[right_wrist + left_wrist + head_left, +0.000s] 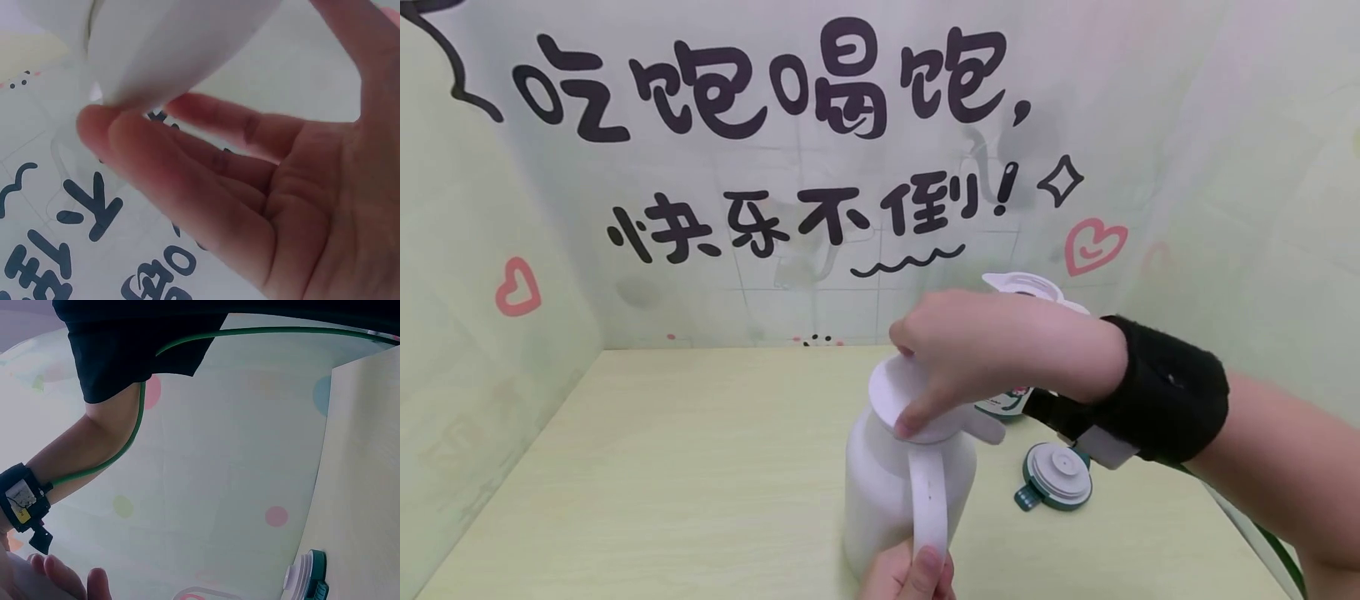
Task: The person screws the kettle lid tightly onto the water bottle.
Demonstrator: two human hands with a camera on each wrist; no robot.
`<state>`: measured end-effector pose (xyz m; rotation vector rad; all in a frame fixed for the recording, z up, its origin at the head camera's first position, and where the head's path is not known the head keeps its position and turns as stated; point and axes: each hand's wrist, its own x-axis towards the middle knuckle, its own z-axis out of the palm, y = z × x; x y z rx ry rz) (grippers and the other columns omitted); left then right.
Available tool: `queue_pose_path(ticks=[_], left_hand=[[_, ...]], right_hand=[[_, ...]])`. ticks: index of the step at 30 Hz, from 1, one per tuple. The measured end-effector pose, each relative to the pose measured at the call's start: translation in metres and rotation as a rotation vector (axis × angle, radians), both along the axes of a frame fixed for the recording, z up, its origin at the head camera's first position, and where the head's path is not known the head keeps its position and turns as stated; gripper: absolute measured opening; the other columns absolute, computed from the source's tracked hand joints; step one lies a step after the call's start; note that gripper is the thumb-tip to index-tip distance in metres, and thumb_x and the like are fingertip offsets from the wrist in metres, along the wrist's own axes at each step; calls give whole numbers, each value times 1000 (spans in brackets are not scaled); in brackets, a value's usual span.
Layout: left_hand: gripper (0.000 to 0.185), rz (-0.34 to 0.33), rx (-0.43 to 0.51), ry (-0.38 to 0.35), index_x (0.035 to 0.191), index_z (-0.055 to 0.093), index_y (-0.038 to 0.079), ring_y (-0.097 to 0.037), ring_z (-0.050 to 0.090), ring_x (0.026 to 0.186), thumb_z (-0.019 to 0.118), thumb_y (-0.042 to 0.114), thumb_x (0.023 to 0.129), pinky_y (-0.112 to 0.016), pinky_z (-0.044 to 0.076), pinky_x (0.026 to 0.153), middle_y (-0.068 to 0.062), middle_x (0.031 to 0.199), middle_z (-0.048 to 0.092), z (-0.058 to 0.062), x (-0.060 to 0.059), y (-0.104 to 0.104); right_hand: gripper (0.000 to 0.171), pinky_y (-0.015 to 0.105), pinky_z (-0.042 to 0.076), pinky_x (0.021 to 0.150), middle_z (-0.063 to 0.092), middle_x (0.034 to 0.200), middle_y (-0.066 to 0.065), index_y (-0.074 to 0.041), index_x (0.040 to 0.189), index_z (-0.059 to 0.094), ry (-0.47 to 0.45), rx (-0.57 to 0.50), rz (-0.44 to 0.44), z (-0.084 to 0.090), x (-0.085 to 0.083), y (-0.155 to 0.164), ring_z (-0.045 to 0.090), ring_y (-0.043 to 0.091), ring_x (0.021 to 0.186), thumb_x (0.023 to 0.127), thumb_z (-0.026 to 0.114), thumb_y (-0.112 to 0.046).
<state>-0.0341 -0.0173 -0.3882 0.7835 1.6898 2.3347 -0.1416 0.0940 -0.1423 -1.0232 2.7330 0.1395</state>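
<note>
A white jug [880, 492] with a tall handle [928, 500] stands near the front of the pale table [700, 467]. My right hand [940, 367] comes from the right and grips the jug's round white lid [886, 392], thumb on the near edge and fingers curled over the far edge. In the right wrist view the fingertips [100, 128] press under the white lid [162, 50]. My left hand [910, 577] shows only at the bottom edge, thumb up against the handle and holding it.
A second white jug [1022, 285] stands open-topped behind my right wrist. Its green and white lid [1057, 475] [306, 575] lies on the table to the right. Printed walls close the back and both sides. A green cable [125, 450] runs along my right arm.
</note>
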Motion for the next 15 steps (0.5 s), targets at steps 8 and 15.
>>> queue_pose_path(ticks=[8, 15], left_hand=[[36, 13, -7, -7, 78, 49, -3, 0, 51, 59, 33, 13, 105, -17, 42, 51, -30, 61, 49, 5, 2, 1], [36, -7, 24, -40, 78, 48, -4, -2, 50, 58, 31, 13, 105, -16, 41, 52, -30, 62, 45, 8, 4, 2]], right_hand=[[49, 27, 41, 52, 55, 62, -2, -12, 77, 57, 67, 20, -18, -6, 2, -4, 51, 15, 57, 74, 74, -58], [49, 26, 39, 50, 53, 59, -2, -13, 68, 56, 61, 24, -50, -4, 6, -8, 50, 14, 54, 76, 72, -58]])
